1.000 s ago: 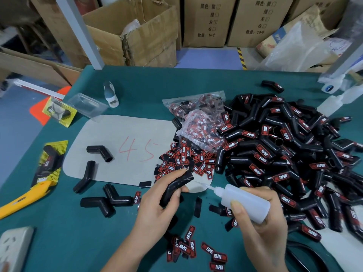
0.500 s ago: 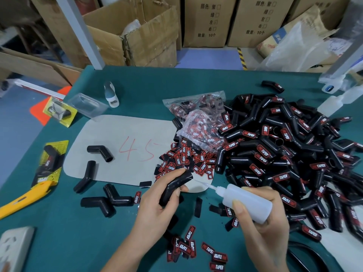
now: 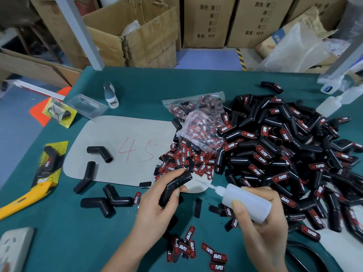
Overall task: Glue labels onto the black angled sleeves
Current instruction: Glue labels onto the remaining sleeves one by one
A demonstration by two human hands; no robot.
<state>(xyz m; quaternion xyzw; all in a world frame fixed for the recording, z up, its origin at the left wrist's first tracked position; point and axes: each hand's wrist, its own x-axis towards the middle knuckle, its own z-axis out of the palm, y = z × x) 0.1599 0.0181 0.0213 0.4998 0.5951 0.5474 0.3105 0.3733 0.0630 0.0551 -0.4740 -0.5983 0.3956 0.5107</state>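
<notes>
Gripping a black angled sleeve (image 3: 175, 186), the left hand (image 3: 157, 211) meets the glue bottle (image 3: 245, 202) clasped in the right hand (image 3: 263, 228), near the bench's front edge

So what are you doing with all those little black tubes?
A person is gluing labels onto them. The left hand holds one black angled sleeve, and the right hand holds a glue bottle with its thin tip pointed at the sleeve's end. Loose red labels lie on the green table, a few bare sleeves wait on the left, and a big labelled pile sits on the right.
</notes>
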